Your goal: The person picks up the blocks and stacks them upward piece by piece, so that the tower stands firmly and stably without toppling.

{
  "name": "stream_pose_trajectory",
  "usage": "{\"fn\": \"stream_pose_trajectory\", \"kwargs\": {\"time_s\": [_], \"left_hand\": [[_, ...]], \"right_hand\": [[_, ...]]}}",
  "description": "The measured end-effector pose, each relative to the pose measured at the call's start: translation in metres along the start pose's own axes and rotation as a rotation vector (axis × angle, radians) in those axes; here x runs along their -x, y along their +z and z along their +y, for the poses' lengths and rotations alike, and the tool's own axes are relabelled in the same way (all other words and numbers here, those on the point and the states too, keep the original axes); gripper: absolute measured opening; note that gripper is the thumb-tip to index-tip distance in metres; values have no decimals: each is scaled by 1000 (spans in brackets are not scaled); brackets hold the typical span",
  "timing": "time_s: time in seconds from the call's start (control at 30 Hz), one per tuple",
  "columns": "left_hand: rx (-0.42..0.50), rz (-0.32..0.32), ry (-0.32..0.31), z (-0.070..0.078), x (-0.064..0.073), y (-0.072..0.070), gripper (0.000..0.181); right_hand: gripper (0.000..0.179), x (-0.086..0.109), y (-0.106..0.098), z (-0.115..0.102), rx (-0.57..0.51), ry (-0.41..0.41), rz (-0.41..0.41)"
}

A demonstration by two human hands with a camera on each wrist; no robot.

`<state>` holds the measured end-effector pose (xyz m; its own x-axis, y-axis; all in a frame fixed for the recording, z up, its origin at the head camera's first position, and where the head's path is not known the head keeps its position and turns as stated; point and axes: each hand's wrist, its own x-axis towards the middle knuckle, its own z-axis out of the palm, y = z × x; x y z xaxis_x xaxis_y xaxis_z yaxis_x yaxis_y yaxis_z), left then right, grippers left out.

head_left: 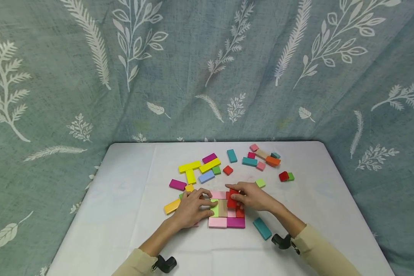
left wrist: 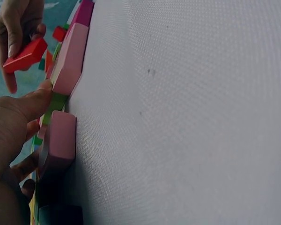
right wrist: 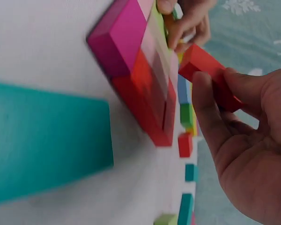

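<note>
White tbl (head_left: pixel 107 237), teal leaf-print cloth (head_left: pixel 189 50) behind. R hand (head_left: pixel 257 196): thumb + fingers pinching red block (head_left: pixel 232 200) over block layout (head_left: pixel 222 209), mid-tbl. L hand (head_left: pixel 191 209): fingers loosely bent, apart, touching lime block (head_left: pixel 214 209) in layout.

Right hand (head_left: pixel 257 196) in pinch, left hand (head_left: pixel 193 209) opposite

Head view: the left hand (head_left: pixel 194 209) partly hides a green block (head_left: pixel 181 196) at its 10 o'clock. Right wrist view: a blurred teal block (right wrist: pixel 47 145) is cropped at 9 o'clock.
</note>
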<state>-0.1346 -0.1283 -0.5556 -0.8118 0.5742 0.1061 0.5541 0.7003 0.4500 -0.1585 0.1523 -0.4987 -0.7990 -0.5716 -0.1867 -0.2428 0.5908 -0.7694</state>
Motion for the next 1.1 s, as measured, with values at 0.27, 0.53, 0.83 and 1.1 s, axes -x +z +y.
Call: {"fn": "stream_pose_trajectory", "kwargs": {"time_s": [0.27, 0.53, 0.83, 1.1], "left_hand": [[-4, -7, -6, -1, 0, 0, 35], [-18, -8, -26, 1, -2, -2, 28], [22, 3, -50, 1, -3, -2, 22], [10, 22, -31, -1, -1, -1, 22]], "right_hand": [[48, -21, 20, -5, -35, 35, -21], [31, -37, 31, -4, 37, 59, 58], [30, -38, 36, -7, 100, 70, 50], [31, -40, 35, -9, 146, 45, 20]]}}
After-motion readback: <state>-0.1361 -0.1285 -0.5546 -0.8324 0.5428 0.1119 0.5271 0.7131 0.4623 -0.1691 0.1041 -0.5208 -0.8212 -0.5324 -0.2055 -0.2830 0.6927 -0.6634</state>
